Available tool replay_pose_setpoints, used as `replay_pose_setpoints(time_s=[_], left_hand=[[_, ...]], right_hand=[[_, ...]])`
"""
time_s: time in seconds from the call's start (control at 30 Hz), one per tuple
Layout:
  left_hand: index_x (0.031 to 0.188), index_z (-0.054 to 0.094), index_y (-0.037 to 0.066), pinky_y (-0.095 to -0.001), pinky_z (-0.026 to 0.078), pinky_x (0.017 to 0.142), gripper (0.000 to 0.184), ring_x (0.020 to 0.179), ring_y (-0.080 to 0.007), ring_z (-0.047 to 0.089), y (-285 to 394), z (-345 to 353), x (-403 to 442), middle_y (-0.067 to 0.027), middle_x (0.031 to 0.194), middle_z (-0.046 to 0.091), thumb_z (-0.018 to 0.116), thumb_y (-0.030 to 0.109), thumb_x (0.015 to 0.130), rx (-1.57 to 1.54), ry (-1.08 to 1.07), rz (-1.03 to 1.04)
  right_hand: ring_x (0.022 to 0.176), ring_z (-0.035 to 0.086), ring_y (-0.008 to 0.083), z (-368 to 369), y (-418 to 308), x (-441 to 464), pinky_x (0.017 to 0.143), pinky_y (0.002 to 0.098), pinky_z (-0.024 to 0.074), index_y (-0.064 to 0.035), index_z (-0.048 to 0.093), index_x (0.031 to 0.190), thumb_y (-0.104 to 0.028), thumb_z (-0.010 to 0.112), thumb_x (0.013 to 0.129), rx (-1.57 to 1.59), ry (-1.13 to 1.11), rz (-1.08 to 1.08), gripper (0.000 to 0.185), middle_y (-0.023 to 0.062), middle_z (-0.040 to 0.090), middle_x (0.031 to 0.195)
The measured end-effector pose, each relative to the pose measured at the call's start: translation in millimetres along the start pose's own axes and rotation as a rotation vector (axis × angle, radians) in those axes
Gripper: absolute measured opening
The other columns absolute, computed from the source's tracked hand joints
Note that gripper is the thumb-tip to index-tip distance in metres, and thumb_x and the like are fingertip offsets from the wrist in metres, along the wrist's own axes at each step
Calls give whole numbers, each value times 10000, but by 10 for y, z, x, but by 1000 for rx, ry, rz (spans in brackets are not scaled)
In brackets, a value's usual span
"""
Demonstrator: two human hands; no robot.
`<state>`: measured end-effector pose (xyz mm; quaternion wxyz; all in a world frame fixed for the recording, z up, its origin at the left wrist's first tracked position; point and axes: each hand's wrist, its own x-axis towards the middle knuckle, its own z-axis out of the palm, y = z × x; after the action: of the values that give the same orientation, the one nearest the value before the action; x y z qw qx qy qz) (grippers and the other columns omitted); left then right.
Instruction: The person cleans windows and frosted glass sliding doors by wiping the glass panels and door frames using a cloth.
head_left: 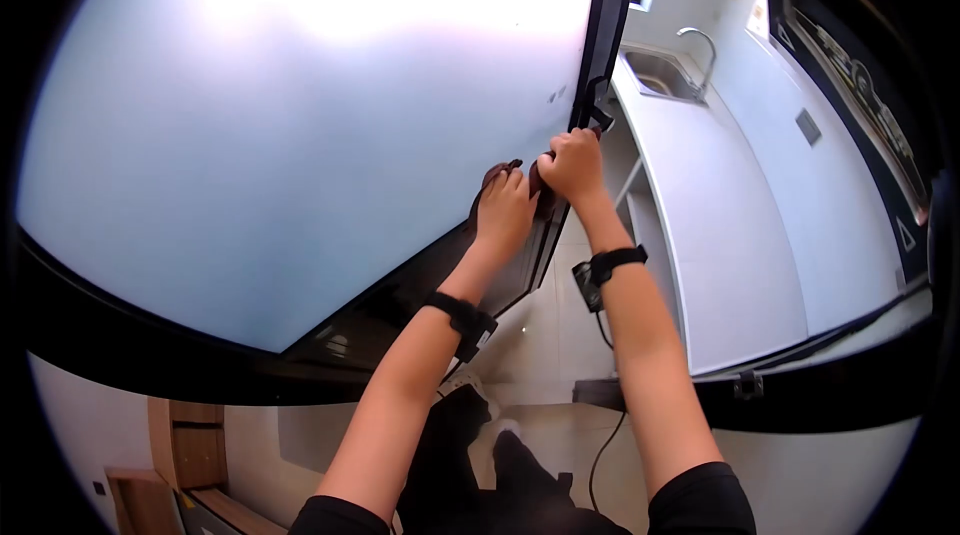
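A dark reddish-brown cloth (543, 197) is bunched between my two hands at the edge of a black-framed frosted glass door (330, 165). My left hand (506, 205) is closed on the cloth, against the lower right part of the glass. Just to the right and slightly higher, my right hand (573, 165) grips the cloth's other end at the black door frame (600, 35), right below the dark door handle (602, 119). Part of the cloth is hidden under my fingers. Each wrist wears a black strap with a small device.
Beyond the door, a white counter (715, 225) holds a metal sink (655, 73) with a curved faucet (710, 60). A black-framed panel (850, 85) is at the far right. Wooden shelving (195, 445) stands at the lower left. Cables hang beside my arms, above the tiled floor (535, 335).
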<state>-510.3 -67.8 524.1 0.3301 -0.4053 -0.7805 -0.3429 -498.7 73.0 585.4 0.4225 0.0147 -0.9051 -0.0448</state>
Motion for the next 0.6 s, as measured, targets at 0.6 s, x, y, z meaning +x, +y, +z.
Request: replay_pose_setpoints(time_s=[0.6], left_hand=[[936,568,22,-382,426,855,303,916,-269,526,307,-289,-842,-83,975,553,670,163,689,-25,-134,259]], right_hand=[[591,629,306,-933,-311,-670,586,369,497,-30,670,614,-338,584,596,-50,-571,140,319,151,631,623]])
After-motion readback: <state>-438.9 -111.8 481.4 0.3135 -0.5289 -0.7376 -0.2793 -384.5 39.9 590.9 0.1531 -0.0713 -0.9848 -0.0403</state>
